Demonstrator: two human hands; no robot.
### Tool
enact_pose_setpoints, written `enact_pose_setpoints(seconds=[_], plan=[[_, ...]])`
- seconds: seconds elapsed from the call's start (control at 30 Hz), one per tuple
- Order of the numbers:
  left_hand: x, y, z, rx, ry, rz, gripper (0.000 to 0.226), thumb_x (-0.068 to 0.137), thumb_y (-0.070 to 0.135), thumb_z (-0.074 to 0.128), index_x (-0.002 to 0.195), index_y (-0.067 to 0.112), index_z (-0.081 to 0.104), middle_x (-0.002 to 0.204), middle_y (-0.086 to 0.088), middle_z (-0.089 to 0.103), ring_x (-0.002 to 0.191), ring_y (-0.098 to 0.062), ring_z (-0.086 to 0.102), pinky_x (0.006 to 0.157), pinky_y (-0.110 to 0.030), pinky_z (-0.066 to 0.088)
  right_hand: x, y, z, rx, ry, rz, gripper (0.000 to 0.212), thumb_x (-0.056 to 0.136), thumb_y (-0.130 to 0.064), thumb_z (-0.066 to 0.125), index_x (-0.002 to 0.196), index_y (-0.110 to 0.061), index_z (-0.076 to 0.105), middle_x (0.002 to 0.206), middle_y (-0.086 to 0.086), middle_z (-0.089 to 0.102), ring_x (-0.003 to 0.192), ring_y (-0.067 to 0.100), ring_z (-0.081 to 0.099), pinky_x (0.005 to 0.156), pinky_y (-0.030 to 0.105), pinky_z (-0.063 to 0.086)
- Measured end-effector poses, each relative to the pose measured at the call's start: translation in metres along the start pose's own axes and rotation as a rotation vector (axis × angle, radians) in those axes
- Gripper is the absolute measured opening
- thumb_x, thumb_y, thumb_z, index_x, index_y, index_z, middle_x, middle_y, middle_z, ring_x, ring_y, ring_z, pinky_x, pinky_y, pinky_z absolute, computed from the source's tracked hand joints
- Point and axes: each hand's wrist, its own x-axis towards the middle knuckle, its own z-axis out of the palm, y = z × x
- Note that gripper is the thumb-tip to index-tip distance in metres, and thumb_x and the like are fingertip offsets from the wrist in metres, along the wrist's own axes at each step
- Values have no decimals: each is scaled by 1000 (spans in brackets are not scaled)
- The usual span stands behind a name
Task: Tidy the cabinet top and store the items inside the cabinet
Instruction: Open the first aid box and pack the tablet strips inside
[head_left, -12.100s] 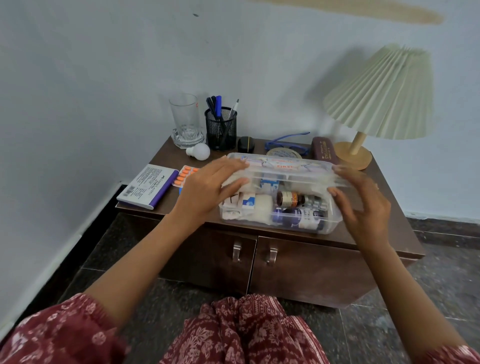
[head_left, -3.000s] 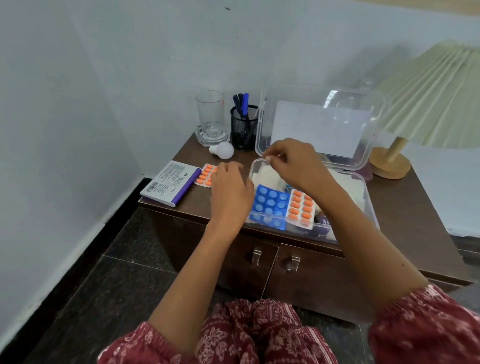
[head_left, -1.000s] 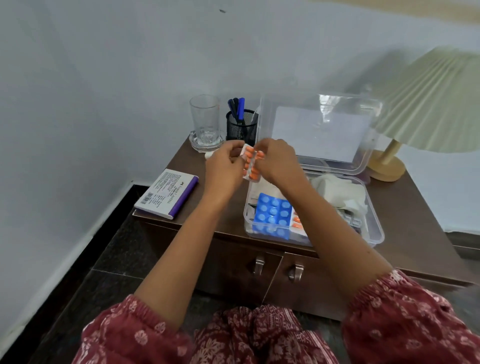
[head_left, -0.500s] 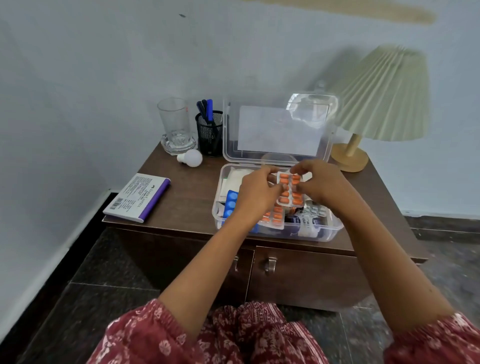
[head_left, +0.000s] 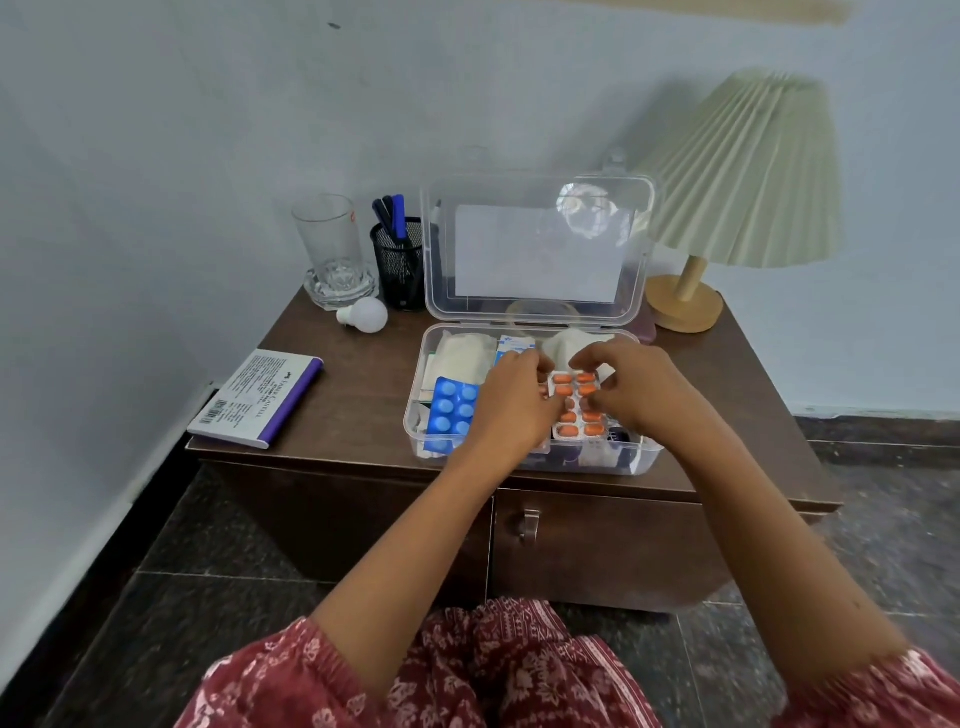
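My left sleeve (head_left: 270, 675) and right sleeve (head_left: 878, 691) are dark red with little pale flowers, puffy and gathered at the ends near my elbows, and the same flowery cloth (head_left: 519, 660) lies in soft folds over my lap.

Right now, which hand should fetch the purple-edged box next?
Left, probably: the purple-edged box lies at the left edge of the cabinet top, nearer the left hand; the right hand would cross the clear medicine box. Both pinch the orange blister strip.
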Motion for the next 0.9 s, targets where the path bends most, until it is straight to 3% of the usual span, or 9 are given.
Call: enact_pose_setpoints(seconds=[0.2, 0.33, 0.47, 0.53, 0.67, 0.8, 0.9], plan=[[1, -2, -8, -53, 78, 16, 39, 85, 19, 64, 122, 13, 52, 124, -5, 52, 106, -19, 56, 90, -27, 46, 1, 6, 1, 24, 52, -56, 39, 85, -9, 61, 123, -19, 56, 129, 1, 56, 100, 14, 56, 82, 19, 36], [14, -7, -27, -111, 333, 88, 36, 89, 19, 58, 125, 16, 51, 128, -3, 48, 111, -18, 52, 95, -25, 41, 7, 8, -10, 175, 239, -88, 27, 90, -14, 55, 117, -14, 61, 117, 3, 64, 87, 8, 54, 78, 14, 36], [43, -18, -52, -158, 622, 103, 45, 87, 9, 54, 131, 8, 43, 136, -13, 41, 126, -24, 37, 100, -22, 26, 22, 8, -26, 230, 486, -112, 30, 92, -7, 49, 120, -6, 59, 117, 12, 63, 102, 20, 59, 78, 1, 27], [57, -22, -63, -160, 685, 115, 50, 87, 6, 51, 135, 6, 38, 140, -14, 37, 130, -27, 33, 105, -24, 22, 36, 7, -34, 208, 570, -158, 33, 91, -5, 49, 123, -4, 55, 125, 14, 57, 115, 25, 54, 92, 12, 30], [88, -27, -79, -270, 585, 45, 56, 91, 10, 48, 143, 7, 28, 147, -13, 31, 136, -27, 30, 114, -39, 25, 68, 7, -47, 158, 668, -206, 44, 87, 1, 46, 132, 1, 43, 137, 19, 42, 129, 30, 41, 102, 20, 25], [99, -28, -86, -459, 421, -53, 54, 96, 17, 43, 147, 13, 23, 150, -7, 33, 135, -21, 36, 113, -40, 30, 86, 6, -53, 97, 708, -233, 53, 87, 3, 44, 139, 0, 34, 147, 17, 31, 136, 31, 29, 100, 14, 18], [95, -29, -86, -485, 409, -48, 48, 97, 19, 41, 143, 17, 30, 141, -9, 45, 128, -22, 44, 110, -37, 36, 92, 7, -59, 62, 685, -236, 54, 85, 6, 43, 138, -1, 35, 144, 16, 37, 135, 31, 32, 107, 28, 24]])
